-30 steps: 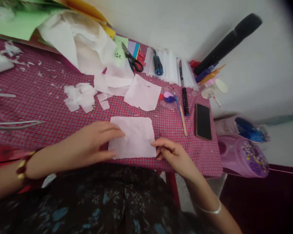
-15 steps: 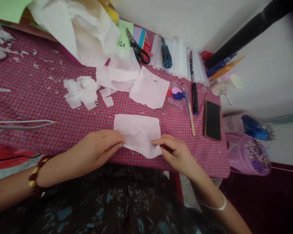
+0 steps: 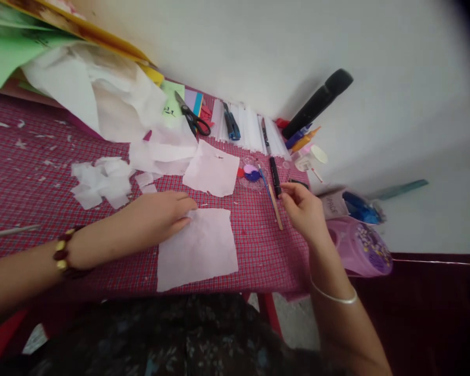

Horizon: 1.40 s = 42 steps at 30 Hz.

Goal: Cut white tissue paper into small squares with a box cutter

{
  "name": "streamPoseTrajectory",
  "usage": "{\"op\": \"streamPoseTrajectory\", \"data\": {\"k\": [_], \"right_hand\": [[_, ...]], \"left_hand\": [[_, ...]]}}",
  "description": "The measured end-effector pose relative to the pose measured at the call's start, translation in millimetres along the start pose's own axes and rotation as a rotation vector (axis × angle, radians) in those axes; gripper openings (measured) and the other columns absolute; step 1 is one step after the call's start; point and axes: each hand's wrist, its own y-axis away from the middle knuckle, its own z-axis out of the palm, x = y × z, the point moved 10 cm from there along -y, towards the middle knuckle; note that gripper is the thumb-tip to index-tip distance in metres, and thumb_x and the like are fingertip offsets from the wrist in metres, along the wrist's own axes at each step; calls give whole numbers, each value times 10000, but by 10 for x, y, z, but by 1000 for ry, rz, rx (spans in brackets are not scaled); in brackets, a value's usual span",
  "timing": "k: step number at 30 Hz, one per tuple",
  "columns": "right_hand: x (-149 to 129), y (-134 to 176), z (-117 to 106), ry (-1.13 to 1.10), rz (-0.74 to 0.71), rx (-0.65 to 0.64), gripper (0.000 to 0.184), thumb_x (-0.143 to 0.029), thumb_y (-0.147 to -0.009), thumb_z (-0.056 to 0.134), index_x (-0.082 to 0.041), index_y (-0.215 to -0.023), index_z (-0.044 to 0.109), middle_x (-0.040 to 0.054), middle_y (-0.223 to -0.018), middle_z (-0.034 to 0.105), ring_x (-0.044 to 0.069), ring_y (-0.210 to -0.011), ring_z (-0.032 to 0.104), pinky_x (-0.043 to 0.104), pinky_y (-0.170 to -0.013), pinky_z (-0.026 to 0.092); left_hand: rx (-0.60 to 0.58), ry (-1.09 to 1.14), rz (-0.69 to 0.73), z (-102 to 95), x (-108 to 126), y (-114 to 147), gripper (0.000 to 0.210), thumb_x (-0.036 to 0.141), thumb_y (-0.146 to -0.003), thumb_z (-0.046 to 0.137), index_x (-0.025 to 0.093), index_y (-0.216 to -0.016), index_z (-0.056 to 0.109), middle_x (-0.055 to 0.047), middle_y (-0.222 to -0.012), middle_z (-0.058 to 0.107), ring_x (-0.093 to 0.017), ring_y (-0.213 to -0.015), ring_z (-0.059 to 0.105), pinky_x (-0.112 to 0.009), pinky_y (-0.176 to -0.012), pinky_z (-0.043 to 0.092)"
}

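A pale pink sheet of paper point(image 3: 201, 253) lies flat near the front edge of the checked cloth. My left hand point(image 3: 172, 214) rests at its upper left part, with thumb and fingers apart on the paper. On the right, my right hand point(image 3: 303, 211) has thumb and fingertips closed at the lower end of a black marker point(image 3: 274, 175), which lies on the cloth. A phone point(image 3: 300, 184) is mostly hidden behind that hand. Beside the marker lie a thin blue paintbrush point(image 3: 263, 176) and a wooden stick point(image 3: 276, 211).
Another torn pink sheet point(image 3: 212, 169) lies farther back, next to a paint palette point(image 3: 252, 173). Scissors point(image 3: 194, 117), a blue stapler-like tool point(image 3: 231, 122) and cut white paper pieces point(image 3: 104, 183) are behind. A pink container point(image 3: 356, 248) stands at the right, past the table edge.
My right hand has let go of the sheet and moved right to the marker. My left hand has shifted to the sheet's upper part; the sheet now lies flat and opened out. The view has turned right.
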Motion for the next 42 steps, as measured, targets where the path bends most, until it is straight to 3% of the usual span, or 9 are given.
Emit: {"op": "streamPoseTrajectory", "data": {"k": [3,7,11,16,21,27,31,35,42], "right_hand": [[21,-119,-18,79,-19,-2,305,-336,-922,532,-197,-1133,702,92,-943,759,249,-828,710,418,-779,550],[-42,-86,202,184,-50,-115,341,-324,-927,504,-187,-1172,698,127,-1023,775,277,-890,729,441,-821,557],[-134,-209,299,298,-89,-131,389,-316,-917,507,-164,-1229,683,159,-1074,772,302,-920,728,472,-848,549],[-469,-819,376,179,-161,-70,362,-334,-878,548,-185,-1170,703,123,-977,774,271,-844,720,443,-813,550],[-815,-1527,863,131,-161,-82,340,-279,-857,501,-170,-1105,706,110,-959,770,249,-845,705,426,-838,551],[-1403,-1975,1714,152,-275,-210,327,-241,-872,509,-157,-1131,690,125,-1052,766,261,-967,709,419,-914,539],[-1651,-2090,2125,348,-321,-313,394,-173,-818,621,-132,-1209,645,173,-1148,737,336,-1087,690,493,-973,514],[-1776,-2157,2223,469,-374,-323,492,-148,-842,621,-82,-1325,550,165,-1190,704,344,-1168,660,531,-1021,489],[-1629,-2355,2107,443,-280,-392,517,-136,-862,616,-30,-1360,526,107,-1272,651,300,-1238,618,419,-1008,480]], "left_hand": [[-37,-78,-1,104,-41,-38,237,254,-971,469,190,-1063,678,-92,-1068,693,-249,-988,665,-388,-883,522],[-29,-75,-59,108,-92,-25,303,316,-993,454,164,-1158,659,-122,-1148,670,-291,-1047,658,-449,-914,522],[-41,157,-99,126,-108,-11,375,324,-939,517,162,-1261,623,-122,-1188,666,-257,-1034,665,-409,-911,530],[53,620,-180,257,-234,-36,444,225,-780,582,158,-1218,592,-60,-1020,681,-173,-905,674,-310,-818,550],[73,838,-164,397,-234,-52,402,153,-812,526,171,-1209,585,0,-862,634,-109,-722,607,-218,-653,494],[88,733,-94,307,-127,-53,373,104,-781,556,156,-1137,654,-21,-897,672,-120,-777,601,-235,-725,510],[101,677,-104,273,-176,-75,337,63,-766,554,147,-1072,667,-31,-912,692,-136,-803,625,-253,-760,521],[149,488,-35,142,-202,-60,421,53,-839,485,180,-1205,652,-75,-1124,677,-195,-1046,646,-334,-942,517],[96,306,-79,80,-332,-62,507,46,-880,422,196,-1331,599,-76,-1227,619,-201,-1060,641,-350,-966,508]]}}
